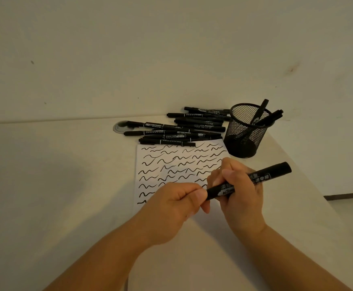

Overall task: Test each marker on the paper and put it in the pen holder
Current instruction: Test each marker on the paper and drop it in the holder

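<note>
The marker [253, 181] held over the sheet was black with a white label band bearing dark print, and the loose markers [177, 129] piled at twelve o'clock of the paper [150, 148] were black with white lettering too. That paper was white, covered in rows of black wavy squiggles. The pen holder [247, 131] at two o'clock was black wire mesh, and the table [56, 175] was pale cream.

An office, seemingly. A pale counter [66, 175] with a cable grommet [120, 127] meets a bare wall [150, 49]. A mesh pen holder [247, 131] stands at 1 o'clock.
</note>
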The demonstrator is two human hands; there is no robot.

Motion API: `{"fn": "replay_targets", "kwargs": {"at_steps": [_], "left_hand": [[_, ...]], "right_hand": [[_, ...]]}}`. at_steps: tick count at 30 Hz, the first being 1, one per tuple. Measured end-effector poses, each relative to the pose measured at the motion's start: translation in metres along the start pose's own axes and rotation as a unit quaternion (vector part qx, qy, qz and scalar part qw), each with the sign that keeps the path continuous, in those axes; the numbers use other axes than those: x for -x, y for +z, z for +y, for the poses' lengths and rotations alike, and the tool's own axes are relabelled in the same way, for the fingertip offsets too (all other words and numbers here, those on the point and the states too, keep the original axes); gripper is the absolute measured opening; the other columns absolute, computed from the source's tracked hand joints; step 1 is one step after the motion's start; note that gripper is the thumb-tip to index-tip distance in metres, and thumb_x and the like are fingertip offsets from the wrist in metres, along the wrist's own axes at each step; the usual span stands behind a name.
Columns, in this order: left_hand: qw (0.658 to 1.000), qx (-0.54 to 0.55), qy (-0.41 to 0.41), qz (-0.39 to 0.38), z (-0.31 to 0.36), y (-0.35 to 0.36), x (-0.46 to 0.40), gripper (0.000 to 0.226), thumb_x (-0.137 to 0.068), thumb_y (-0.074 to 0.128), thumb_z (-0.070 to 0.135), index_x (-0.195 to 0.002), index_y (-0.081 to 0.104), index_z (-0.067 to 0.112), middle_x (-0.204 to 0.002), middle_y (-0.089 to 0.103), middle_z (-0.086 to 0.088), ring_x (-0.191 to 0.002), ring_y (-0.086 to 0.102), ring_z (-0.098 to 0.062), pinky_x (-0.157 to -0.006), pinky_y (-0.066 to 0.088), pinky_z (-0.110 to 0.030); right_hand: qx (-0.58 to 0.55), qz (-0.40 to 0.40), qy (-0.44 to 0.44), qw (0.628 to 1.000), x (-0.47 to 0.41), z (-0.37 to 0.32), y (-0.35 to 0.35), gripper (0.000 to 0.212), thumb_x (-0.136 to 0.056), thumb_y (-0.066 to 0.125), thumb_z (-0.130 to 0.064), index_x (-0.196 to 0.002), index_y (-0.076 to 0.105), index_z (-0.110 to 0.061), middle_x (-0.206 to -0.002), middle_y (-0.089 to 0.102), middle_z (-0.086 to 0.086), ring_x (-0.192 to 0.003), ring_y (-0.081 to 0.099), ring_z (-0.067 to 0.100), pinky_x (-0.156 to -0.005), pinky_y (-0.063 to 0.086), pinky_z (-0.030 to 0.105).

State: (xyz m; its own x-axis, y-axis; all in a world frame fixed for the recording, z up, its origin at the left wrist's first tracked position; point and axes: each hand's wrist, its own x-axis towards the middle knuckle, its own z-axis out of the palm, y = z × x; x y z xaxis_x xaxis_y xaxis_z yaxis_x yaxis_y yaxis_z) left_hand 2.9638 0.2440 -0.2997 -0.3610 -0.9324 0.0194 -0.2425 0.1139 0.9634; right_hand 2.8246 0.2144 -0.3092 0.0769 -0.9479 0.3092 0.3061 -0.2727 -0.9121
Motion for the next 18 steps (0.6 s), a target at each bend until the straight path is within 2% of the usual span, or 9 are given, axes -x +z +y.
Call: {"fn": "replay_targets", "kwargs": {"at_steps": [4, 7, 10, 13, 14, 16, 17, 18], "left_hand": [[0.994, 0.082, -0.034, -0.059, -0.001, -0.003, -0.002, 0.033, -0.085, 0.041, 0.04, -0.062, 0.064, 0.03, -0.044, 0.039, 0.013, -0.051, 0.037, -0.008, -0.056, 0.035, -0.012], [0.995, 0.06, -0.037, -0.075, 0.0, -0.005, -0.003, 0.034, -0.087, 0.04, 0.042, -0.064, 0.064, 0.032, -0.046, 0.041, 0.012, -0.052, 0.037, -0.008, -0.057, 0.035, -0.01], [0.999, 0.006, -0.031, -0.013, 0.002, -0.004, -0.004, 0.036, -0.09, 0.04, 0.048, -0.067, 0.065, 0.034, -0.048, 0.045, 0.013, -0.051, 0.04, -0.004, -0.055, 0.035, -0.009], [0.993, -0.078, -0.023, 0.089, 0.005, -0.006, -0.008, 0.03, -0.09, 0.044, 0.04, -0.068, 0.064, 0.037, -0.049, 0.05, 0.015, -0.05, 0.044, 0.001, -0.053, 0.038, -0.011], [0.987, -0.11, -0.025, 0.116, 0.008, -0.01, -0.009, 0.03, -0.09, 0.045, 0.038, -0.068, 0.063, 0.037, -0.049, 0.051, 0.015, -0.049, 0.044, 0.001, -0.051, 0.037, -0.011], [0.971, -0.179, -0.029, 0.154, 0.016, -0.02, -0.014, 0.026, -0.089, 0.046, 0.039, -0.068, 0.061, 0.036, -0.049, 0.052, 0.012, -0.043, 0.042, 0.0, -0.044, 0.034, -0.011], [0.961, -0.222, -0.032, 0.163, 0.023, -0.026, -0.018, 0.025, -0.089, 0.046, 0.04, -0.069, 0.059, 0.036, -0.049, 0.051, 0.011, -0.041, 0.041, 0.0, -0.041, 0.033, -0.012], [0.948, -0.271, -0.03, 0.166, 0.03, -0.031, -0.023, 0.024, -0.089, 0.044, 0.042, -0.07, 0.057, 0.035, -0.049, 0.049, 0.01, -0.04, 0.042, 0.0, -0.041, 0.033, -0.012]], "right_hand": [[0.003, -0.024, -0.022, 0.999, 0.001, -0.001, 0.001, 0.023, -0.066, 0.048, -0.026, -0.043, 0.049, -0.023, -0.044, 0.043, -0.008, -0.045, 0.034, 0.02, -0.043, 0.022, 0.035], [0.005, -0.046, -0.015, 0.999, -0.002, -0.003, -0.002, 0.023, -0.066, 0.049, -0.026, -0.044, 0.049, -0.021, -0.044, 0.043, -0.006, -0.044, 0.036, 0.014, -0.041, 0.024, 0.025], [0.047, -0.031, 0.05, 0.997, -0.011, -0.01, -0.005, 0.025, -0.069, 0.056, -0.028, -0.046, 0.051, -0.019, -0.043, 0.043, -0.003, -0.037, 0.036, 0.009, -0.037, 0.029, 0.016], [0.079, 0.069, 0.111, 0.988, -0.024, -0.019, -0.016, 0.033, -0.084, 0.059, -0.029, -0.052, 0.053, -0.023, -0.044, 0.046, -0.009, -0.039, 0.039, 0.002, -0.041, 0.032, 0.016], [0.108, 0.106, 0.106, 0.983, -0.028, -0.024, -0.02, 0.026, -0.084, 0.06, -0.031, -0.059, 0.056, -0.024, -0.049, 0.051, -0.008, -0.042, 0.041, 0.003, -0.044, 0.033, 0.017], [0.219, 0.157, 0.04, 0.962, -0.036, -0.036, -0.031, 0.008, -0.081, 0.062, -0.034, -0.079, 0.057, -0.028, -0.069, 0.06, -0.006, -0.053, 0.047, 0.006, -0.049, 0.038, 0.017], [0.303, 0.158, -0.014, 0.94, -0.039, -0.041, -0.036, 0.01, -0.079, 0.062, -0.035, -0.087, 0.056, -0.031, -0.08, 0.059, -0.009, -0.057, 0.049, 0.006, -0.05, 0.04, 0.015], [0.404, 0.133, -0.08, 0.901, -0.042, -0.046, -0.039, 0.017, -0.078, 0.062, -0.036, -0.094, 0.055, -0.035, -0.088, 0.057, -0.013, -0.059, 0.049, 0.004, -0.052, 0.04, 0.012]]}}
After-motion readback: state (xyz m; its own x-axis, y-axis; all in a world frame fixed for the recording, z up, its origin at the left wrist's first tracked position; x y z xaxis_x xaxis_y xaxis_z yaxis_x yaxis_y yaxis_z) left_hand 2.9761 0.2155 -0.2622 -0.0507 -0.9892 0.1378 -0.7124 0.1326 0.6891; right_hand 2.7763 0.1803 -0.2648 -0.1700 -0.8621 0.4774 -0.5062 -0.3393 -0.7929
